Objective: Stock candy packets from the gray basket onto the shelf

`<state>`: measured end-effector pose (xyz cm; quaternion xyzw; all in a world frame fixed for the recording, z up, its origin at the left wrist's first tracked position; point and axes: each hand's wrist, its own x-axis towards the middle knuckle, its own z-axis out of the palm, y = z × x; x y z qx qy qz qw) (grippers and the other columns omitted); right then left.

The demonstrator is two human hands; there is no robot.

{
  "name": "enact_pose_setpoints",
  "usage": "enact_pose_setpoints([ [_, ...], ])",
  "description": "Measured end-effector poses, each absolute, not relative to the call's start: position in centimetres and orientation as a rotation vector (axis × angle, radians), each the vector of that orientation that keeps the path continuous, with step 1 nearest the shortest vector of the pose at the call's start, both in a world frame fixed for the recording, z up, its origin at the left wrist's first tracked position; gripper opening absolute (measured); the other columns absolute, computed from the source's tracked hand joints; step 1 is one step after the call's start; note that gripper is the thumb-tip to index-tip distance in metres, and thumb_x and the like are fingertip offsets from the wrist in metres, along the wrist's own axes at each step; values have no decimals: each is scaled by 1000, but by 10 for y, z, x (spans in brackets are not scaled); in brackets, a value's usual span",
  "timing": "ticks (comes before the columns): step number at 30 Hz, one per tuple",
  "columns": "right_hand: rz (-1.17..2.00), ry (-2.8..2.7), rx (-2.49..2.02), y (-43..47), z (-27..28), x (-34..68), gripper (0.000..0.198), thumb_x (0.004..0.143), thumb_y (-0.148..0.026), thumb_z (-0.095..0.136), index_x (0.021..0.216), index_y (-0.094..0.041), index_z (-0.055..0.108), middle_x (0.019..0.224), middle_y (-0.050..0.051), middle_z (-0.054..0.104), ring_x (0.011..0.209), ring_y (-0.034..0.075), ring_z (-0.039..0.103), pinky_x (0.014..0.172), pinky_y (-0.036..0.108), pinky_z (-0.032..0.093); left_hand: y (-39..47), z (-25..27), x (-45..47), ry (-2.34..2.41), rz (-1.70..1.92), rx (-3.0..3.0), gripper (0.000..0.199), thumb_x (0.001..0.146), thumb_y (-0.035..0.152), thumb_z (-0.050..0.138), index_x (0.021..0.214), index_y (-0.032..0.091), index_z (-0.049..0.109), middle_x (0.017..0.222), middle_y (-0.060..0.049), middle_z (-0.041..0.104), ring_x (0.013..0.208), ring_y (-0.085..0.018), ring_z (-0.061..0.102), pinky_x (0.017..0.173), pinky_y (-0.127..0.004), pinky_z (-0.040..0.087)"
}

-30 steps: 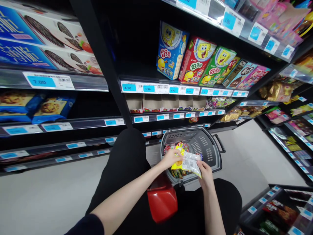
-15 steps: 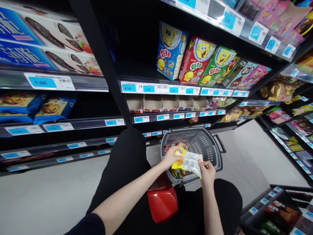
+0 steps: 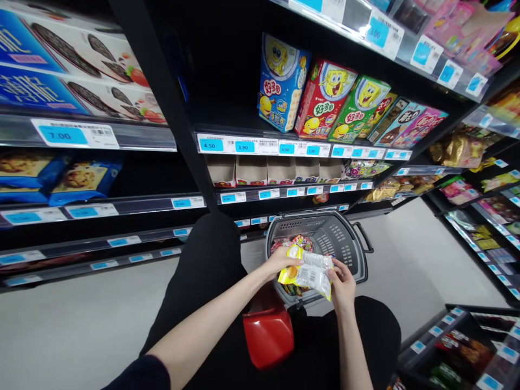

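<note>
Between my two hands is a small yellow and silver snack packet (image 3: 311, 271), held above a grey shopping basket (image 3: 352, 249). My left hand (image 3: 277, 261) grips its yellow end, thumb on top. At the silver end, my right hand (image 3: 342, 283) pinches the edge between thumb and fingers. The side facing me carries small print and what looks like a barcode. Inside the basket lie several colourful wrapped sweets or snacks (image 3: 303, 242), partly hidden by the packet and my left hand.
A red plastic stool (image 3: 268, 336) shows between my legs. Ahead, black shelves hold cartoon snack boxes (image 3: 325, 100), open cartons (image 3: 281, 171) and price labels. Biscuit boxes (image 3: 81, 70) are at left. A low display bin (image 3: 459, 352) stands at the lower right.
The packet has turned and shifted slightly left and down, showing more of its silver side. Both hands still hold it. The whole view has shifted slightly.
</note>
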<state>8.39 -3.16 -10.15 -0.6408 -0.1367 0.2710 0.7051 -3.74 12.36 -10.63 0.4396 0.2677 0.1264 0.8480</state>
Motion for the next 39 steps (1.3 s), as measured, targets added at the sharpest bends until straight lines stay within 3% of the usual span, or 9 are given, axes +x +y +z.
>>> enact_pose_setpoints([
  [6,766,-366,-1436,-30,-101,79,27,59,-41,69,68,-19,56,67,0,63,58,15,58,51,27,45,123,-103,-37,571,297,898,36,43,27,79,73,10,66,67,-4,67,59,-16,60,64,-29,47],
  [13,834,-516,-1583,-39,-96,89,28,64,-36,68,55,-19,47,35,-8,47,29,7,38,30,18,26,139,-94,-45,693,285,1511,21,53,28,69,64,11,66,61,0,64,60,-15,56,52,-21,40],
  [18,923,-600,-1539,-47,-92,92,23,69,-37,64,62,-19,51,45,-5,54,35,9,45,36,20,34,138,-92,-45,605,255,1332,30,55,36,69,69,10,66,64,-1,64,59,-15,57,54,-21,42],
  [21,867,-563,-1468,-46,-96,87,23,68,-36,65,83,-19,58,73,1,66,62,15,59,56,26,46,127,-89,-43,527,244,1144,36,53,39,71,73,10,65,67,-2,65,62,-15,58,59,-23,44],
  [23,806,-533,-1448,-44,-99,83,30,65,-33,68,89,-20,57,84,2,66,75,17,60,67,28,47,120,-87,-42,496,206,1074,39,50,35,74,78,10,64,70,-3,65,63,-15,58,61,-25,45],
  [28,689,-525,-1545,-34,-98,75,37,57,-29,73,86,-19,53,75,-1,64,68,16,59,63,28,47,114,-83,-41,510,168,1047,39,41,19,79,75,10,62,73,-3,64,63,-13,56,63,-25,45],
  [34,517,-479,-1737,-29,-98,72,42,58,-33,71,92,-19,51,75,0,62,66,17,57,62,29,47,117,-88,-41,527,161,1036,33,43,16,77,73,11,63,71,-1,64,62,-13,56,62,-25,44],
  [39,578,-499,-1657,-31,-105,77,40,62,-34,69,94,-18,52,79,1,62,71,17,58,64,29,47,118,-96,-40,492,176,881,37,43,17,78,76,10,63,72,-3,66,62,-14,58,64,-27,45],
])
